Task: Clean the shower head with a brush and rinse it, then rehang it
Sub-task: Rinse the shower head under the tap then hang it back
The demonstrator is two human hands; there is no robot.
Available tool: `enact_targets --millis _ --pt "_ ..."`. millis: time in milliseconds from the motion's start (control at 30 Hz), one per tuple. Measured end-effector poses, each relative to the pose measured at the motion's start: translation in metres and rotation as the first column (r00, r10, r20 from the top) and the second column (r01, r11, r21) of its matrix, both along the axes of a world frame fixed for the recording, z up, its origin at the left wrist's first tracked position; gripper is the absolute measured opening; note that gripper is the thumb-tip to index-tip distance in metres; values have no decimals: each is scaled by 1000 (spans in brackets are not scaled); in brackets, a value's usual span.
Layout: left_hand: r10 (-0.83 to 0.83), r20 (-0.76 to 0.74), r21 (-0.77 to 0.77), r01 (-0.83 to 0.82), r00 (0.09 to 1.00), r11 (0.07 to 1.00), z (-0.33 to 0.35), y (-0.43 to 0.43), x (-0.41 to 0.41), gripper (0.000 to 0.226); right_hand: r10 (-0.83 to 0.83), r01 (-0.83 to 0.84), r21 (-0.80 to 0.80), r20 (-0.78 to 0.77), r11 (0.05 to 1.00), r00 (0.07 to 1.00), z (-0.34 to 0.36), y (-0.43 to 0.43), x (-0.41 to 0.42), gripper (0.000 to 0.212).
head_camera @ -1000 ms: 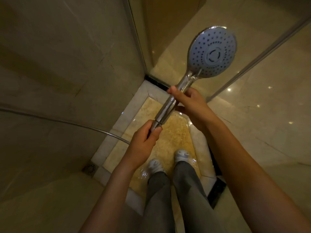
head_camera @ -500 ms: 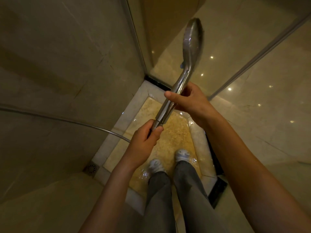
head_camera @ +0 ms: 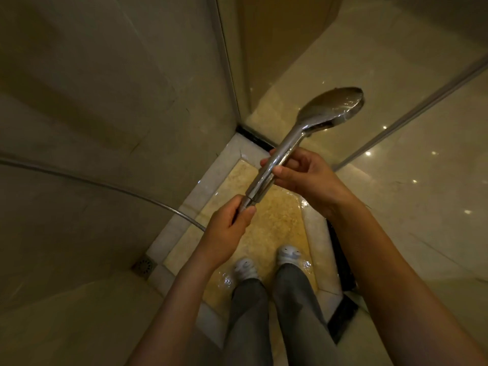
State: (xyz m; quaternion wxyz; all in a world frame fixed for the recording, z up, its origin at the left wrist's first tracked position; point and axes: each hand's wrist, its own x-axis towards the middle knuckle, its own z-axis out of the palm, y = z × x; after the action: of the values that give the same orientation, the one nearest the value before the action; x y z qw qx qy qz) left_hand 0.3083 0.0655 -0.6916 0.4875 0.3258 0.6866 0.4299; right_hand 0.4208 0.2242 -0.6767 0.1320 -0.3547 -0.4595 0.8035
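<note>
Rolled over since a second ago, the shower head [head_camera: 334, 108] showed its chrome back to the camera where its nozzle face had been turned up before, and it sat lower and further right than it had. Half a second ago it had stood edge-on; at this moment it lay tilted, with the dark rim of the spray face just visible along its lower right edge.

It was held in the air above the shower floor [head_camera: 277, 215], with its handle [head_camera: 265, 173] slanting down and to the left toward the person.

The right hand [head_camera: 310, 178] held the handle about midway, thumb on the near side and fingers curled round the far side. The left hand [head_camera: 227, 228] gripped the hose [head_camera: 105, 184] at its end, just where it met the bottom of the handle, with fingers and thumb wrapped round it. From there the hose ran out to the left in a shallow arc along the wall [head_camera: 92, 101].

Below the hands the yellowish shower floor was wet and shiny. Two pale slippers [head_camera: 289, 254] stood on it, with grey trouser legs [head_camera: 295, 299] above them. A round floor drain [head_camera: 144, 266] sat in the left corner of the floor, by the wall. A glass panel [head_camera: 330, 48] with a metal frame rose behind the shower head, and small light spots glinted on the tiles to the right.
</note>
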Motion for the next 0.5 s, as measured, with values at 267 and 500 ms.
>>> enact_targets --millis 267,500 --pt "-23 -88 28 25 996 999 3 10 -3 18 -97 84 104 120 991 988 -1 -2 -15 21" --pt "20 -81 8 -20 997 1000 1 5 -8 21 95 -105 -70 -128 992 987 4 11 -10 38"
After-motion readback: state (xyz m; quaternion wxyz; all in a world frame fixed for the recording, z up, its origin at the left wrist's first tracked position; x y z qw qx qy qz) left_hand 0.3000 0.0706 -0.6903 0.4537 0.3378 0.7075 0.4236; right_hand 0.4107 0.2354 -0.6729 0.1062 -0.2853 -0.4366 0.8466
